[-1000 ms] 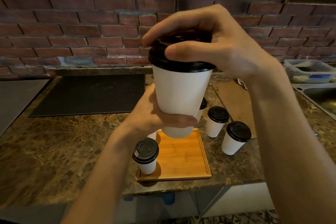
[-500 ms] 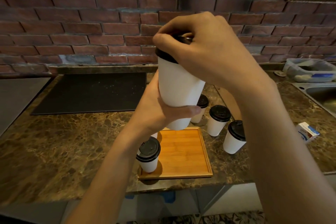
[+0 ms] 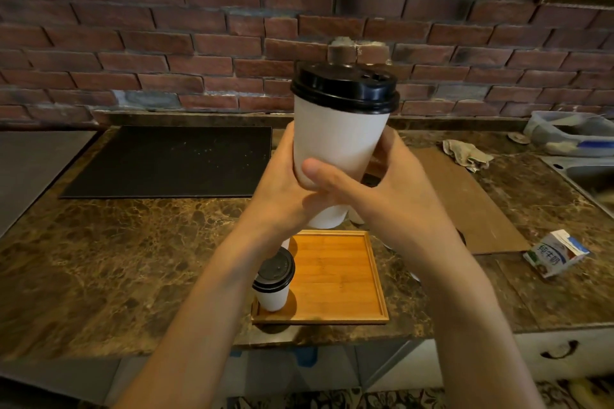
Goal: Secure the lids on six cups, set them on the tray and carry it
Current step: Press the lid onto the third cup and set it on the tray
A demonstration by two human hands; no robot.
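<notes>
Dim warm light, soft blur, bowed edges

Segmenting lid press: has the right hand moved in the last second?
Yes: right hand dropped from brick wall height to grip the white paper cup low, above the square wooden tray.

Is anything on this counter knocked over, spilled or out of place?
Only the small milk carton lies on its side on the counter, right of the wooden tray. No spill shows near it. The black lid on the held cup looks seated evenly.
</notes>
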